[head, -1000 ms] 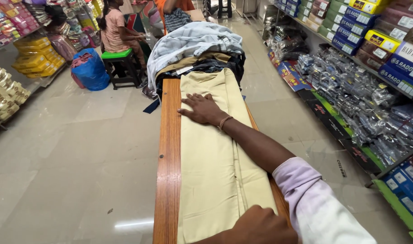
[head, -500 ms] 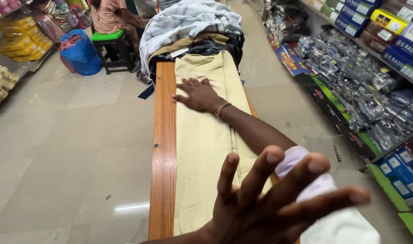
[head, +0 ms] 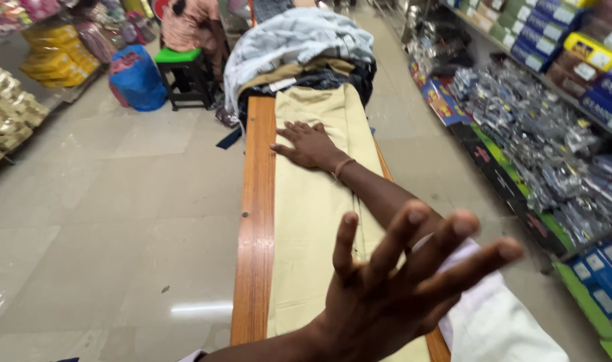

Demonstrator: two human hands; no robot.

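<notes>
A long beige cloth lies stretched along a narrow wooden table. My right hand rests flat on the cloth near its far end, fingers apart, a thin band on the wrist and a white sleeve on the arm. My left hand hangs in the air close to the camera, fingers spread wide, holding nothing, above the near part of the cloth. It hides part of the cloth and my right forearm.
A pile of folded clothes sits at the table's far end. A person sits on a green stool beside a blue bag. Shelves of packaged goods line the right aisle; yellow packs stand at the left.
My left hand rose from the cloth's near end into the air and spread its fingers. The right hand stayed flat on the far cloth. The camera tilted slightly.
</notes>
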